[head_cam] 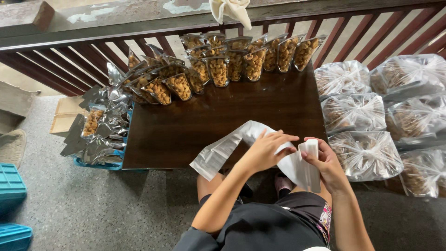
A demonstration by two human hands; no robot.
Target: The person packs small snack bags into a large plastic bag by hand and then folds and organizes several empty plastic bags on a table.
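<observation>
Both hands were busy at the table's (186,139) near edge, left hand (265,149) pinching the empty white pouch (223,148), right hand (325,160) gripping its folded end, best kept flat and square.

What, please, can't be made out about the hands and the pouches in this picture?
- Head view: right hand palm and its grip, hidden behind the stack of pouches.
- Left hand palm, pressed on the long pouch.
- Whether that pouch is empty.
- Big bags, right ones cut by the edge.
</observation>
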